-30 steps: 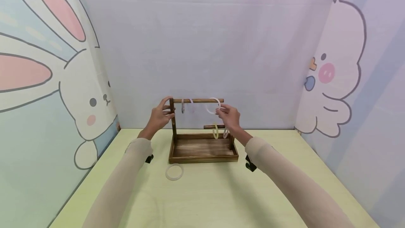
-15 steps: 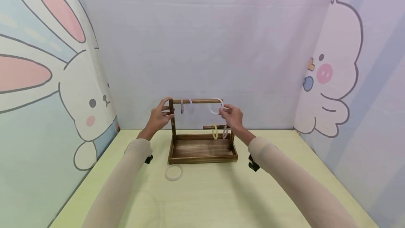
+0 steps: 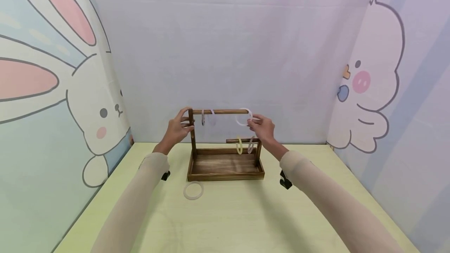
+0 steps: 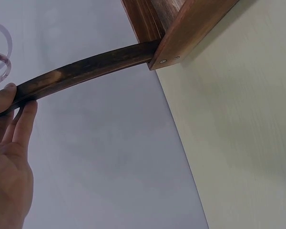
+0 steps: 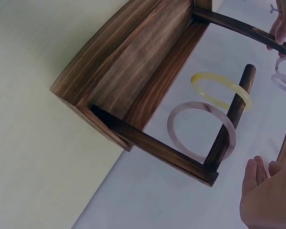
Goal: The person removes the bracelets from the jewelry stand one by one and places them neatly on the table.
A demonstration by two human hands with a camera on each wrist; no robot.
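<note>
A dark wooden stand (image 3: 225,175) with a tray base stands at the back of the table. My left hand (image 3: 177,129) holds its left post (image 4: 86,71) near the top. My right hand (image 3: 261,126) pinches a white bangle (image 3: 243,117) at the right end of the top bar (image 3: 221,111). Two pale bangles (image 3: 207,117) hang on that bar close to the post. On the short lower bar (image 5: 229,124) hang a yellow bangle (image 5: 221,88) and a pink bangle (image 5: 200,129). Whether the white bangle still circles the bar tip I cannot tell.
Another pale bangle (image 3: 193,190) lies flat on the yellow-green table (image 3: 228,221) just in front of the tray's left corner. Cartoon-printed walls close in on the left, back and right. The tray floor (image 5: 128,81) holds nothing.
My right hand has slid the white bangle rightwards along the top bar to its free end. The left hand stays on the post.
</note>
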